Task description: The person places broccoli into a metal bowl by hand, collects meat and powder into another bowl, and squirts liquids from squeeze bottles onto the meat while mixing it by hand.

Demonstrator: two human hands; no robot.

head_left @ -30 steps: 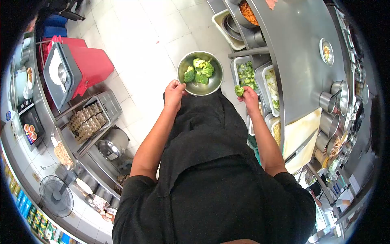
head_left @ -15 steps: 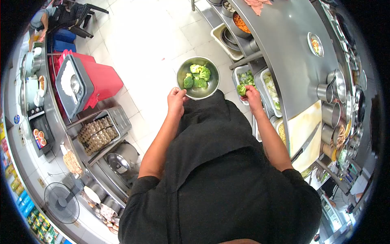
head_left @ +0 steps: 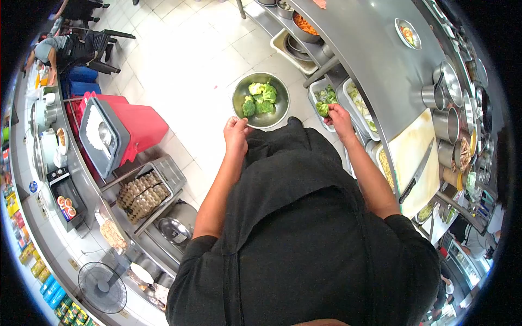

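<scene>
My left hand [head_left: 236,133] is closed on the near-left rim of a metal bowl [head_left: 235,104], held out in front of me. Several broccoli florets [head_left: 265,93] lie inside it. Between the fingertips of my right hand [head_left: 341,123] is another broccoli floret [head_left: 323,110]. That hand is over the near end of a clear container [head_left: 312,98] with green pieces in it, on the shelf under the counter. Beside it stands a second container [head_left: 356,104] of pale cut vegetables.
On the right, the steel counter [head_left: 375,60] carries a cutting board [head_left: 405,152] with a knife [head_left: 417,173] and metal pots [head_left: 445,130]. A red bin [head_left: 142,130], egg trays [head_left: 142,195] and a fan [head_left: 102,285] are on the left. A person [head_left: 46,51] is at the far left.
The view has turned and shifted slightly. My right hand with the floret sits a little nearer the container's edge; my left hand still holds the bowl.
</scene>
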